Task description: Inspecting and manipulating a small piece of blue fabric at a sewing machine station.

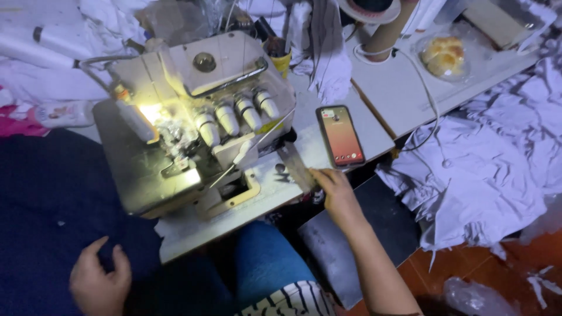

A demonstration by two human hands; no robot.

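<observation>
right hand (pixel 332 186): fingertips pinched on the lower end of a thin grey fabric strip (pixel 295 167), at the front edge of the surface, just right of the machine.
right grip state: grasping the strip between thumb and fingers; a pinch, not a full fist.
fabric strip: lies flat on the white surface (pixel 374 93), slanting up-left from the fingers toward the machine's right side; far end is near a dark marking on the tabletop.
left hand (pixel 99 281): fingers loosely spread, palm down on dark navy fabric (pixel 47 205) at the front-left, near the person's lap.
left grip state: released, resting on the cloth, nothing clamped.
overlock sewing machine (pixel 193 123): sits mid-surface, work lamp lit over the needle area, four white thread knobs (pixel 234 114) in a row on its front.
smartphone (pixel 341 136): face up, screen lit reddish, just beyond the right hand, apart from the strip.
doing it well (judgement): keep the pinch near the strip's end so it stays flat and untwisted; keep it away from the phone; left hand should hold the navy cloth smooth and keep fingers back from the lit needle area.
risk (judgement): a thin strip curls or slips easily from a light pinch.
further out: thread cone (pixel 380 29) and bread in a clear tray (pixel 444 55) at the far right of the surface; heap of white fabric (pixel 497 169) off the right edge, on the floor side.
lap: blue jeans (pixel 263 263) below the front edge.
</observation>
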